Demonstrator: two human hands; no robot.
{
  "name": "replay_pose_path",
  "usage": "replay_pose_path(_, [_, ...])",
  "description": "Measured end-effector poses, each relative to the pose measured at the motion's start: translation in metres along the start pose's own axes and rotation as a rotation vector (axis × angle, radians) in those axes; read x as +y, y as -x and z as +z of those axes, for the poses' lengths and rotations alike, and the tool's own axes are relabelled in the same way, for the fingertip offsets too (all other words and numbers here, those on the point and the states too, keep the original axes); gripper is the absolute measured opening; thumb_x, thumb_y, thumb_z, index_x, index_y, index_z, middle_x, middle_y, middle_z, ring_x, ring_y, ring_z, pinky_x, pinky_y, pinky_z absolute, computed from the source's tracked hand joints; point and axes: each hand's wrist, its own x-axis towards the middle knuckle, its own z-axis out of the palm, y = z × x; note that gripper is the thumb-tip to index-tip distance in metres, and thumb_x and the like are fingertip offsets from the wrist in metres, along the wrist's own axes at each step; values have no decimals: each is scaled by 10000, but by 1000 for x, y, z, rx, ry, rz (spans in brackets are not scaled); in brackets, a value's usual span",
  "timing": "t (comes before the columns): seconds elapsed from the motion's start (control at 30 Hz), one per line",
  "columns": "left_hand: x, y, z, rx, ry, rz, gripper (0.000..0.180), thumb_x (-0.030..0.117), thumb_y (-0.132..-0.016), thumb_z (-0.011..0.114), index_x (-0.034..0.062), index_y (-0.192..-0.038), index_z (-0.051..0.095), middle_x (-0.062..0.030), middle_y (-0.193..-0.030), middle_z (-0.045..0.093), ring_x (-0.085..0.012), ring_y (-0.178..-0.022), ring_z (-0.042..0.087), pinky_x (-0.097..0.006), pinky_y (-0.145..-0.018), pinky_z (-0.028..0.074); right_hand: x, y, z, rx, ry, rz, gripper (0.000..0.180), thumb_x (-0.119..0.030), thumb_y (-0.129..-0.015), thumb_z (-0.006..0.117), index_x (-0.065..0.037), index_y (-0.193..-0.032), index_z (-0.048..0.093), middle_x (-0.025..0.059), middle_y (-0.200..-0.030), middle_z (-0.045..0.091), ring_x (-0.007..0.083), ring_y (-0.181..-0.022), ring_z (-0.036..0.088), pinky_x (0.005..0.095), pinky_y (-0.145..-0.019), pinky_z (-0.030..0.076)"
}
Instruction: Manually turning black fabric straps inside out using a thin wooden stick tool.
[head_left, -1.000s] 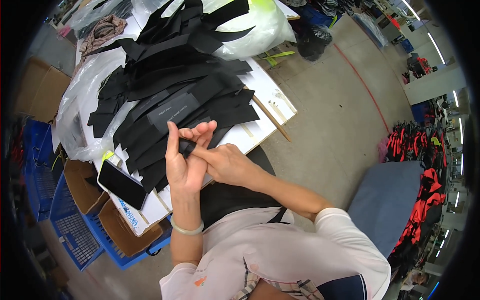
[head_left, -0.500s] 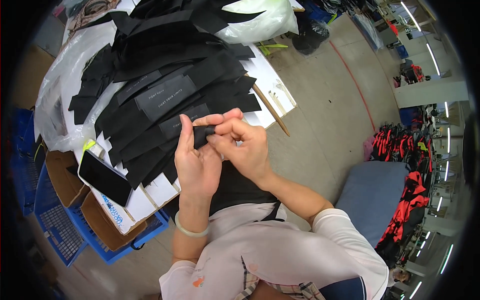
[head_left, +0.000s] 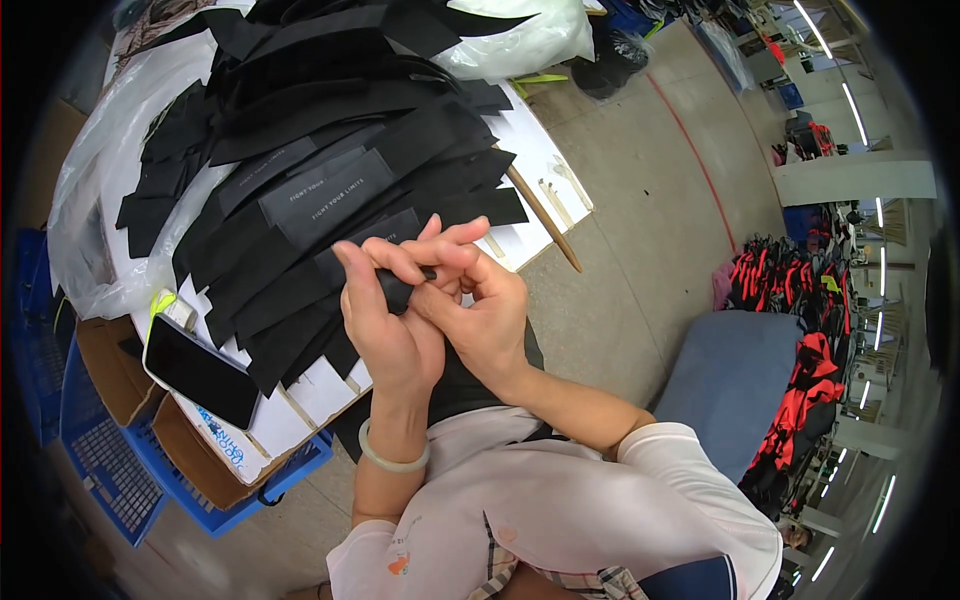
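Note:
Both my hands are raised close together in front of the near edge of the table. My left hand [head_left: 393,325], palm turned up, curls its fingers and thumb round a small black piece [head_left: 394,291], perhaps fabric; its exact kind cannot be made out. Against it, my right hand [head_left: 478,325] is closed with thumb and fingers pinched at the piece's right end, fingertips partly hidden. Behind and beneath the hands lies a large spread pile of black fabric strips [head_left: 290,245], some with pale printing.
A phone [head_left: 200,372] lies at the table's left corner, above cardboard boxes [head_left: 200,460] in a blue crate [head_left: 225,518]. Clear plastic bags [head_left: 80,220] flank the pile. A wooden stick [head_left: 545,218] overhangs the right edge. A grey-blue padded bundle [head_left: 730,385] stands right, beside red-and-black garments [head_left: 800,390].
My left fingers have folded in from a more stretched pose and now wrap the black piece. My right hand has shifted slightly down and turned. The view has moved a little.

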Motion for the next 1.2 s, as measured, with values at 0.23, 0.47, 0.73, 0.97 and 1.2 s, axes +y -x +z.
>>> replay_pose_path(0.23, [16,-5,-4,73,377,-257,507,424,-999,262,93,-658,439,-188,-734,632,-350,-1089,561,-491,-987,361,2,-28,-23,-376,-213,339,104,25,-708,662,-14,-766,585,9,-656,573,39,-491,458,168,-439,348])
replay_pose_path(0.47, [16,-4,-6,331,657,-470,422,394,-935,498,82,-653,524,-115,-687,587,-302,-960,589,-410,-911,448,-9,-18,-28,-274,-76,94,40,-5,-773,660,25,-795,647,44,-689,626,54,-520,520,179,-439,391])
replay_pose_path(0.73, [11,-6,-17,390,594,-459,367,311,-914,569,89,-630,504,-106,-616,563,-292,-843,617,-393,-905,460,-4,-1,-32,-380,457,-312,375,31,-745,621,-70,-1104,655,122,-744,668,177,-567,632,271,-531,502])
replay_pose_path(0.97, [19,-4,-13,228,474,-544,392,319,-928,539,95,-611,486,-103,-538,539,-316,-753,626,-375,-889,440,-20,4,-52,-542,618,-351,562,49,-704,591,-143,-1232,576,105,-725,658,227,-556,626,316,-514,489])
replay_pose_path(1.2, [20,-3,-7,358,404,-538,377,322,-909,564,82,-621,528,-136,-674,606,-321,-867,615,-342,-873,437,-17,9,-56,-488,713,-373,536,70,-713,605,-119,-1214,588,99,-711,652,214,-547,621,300,-492,477])
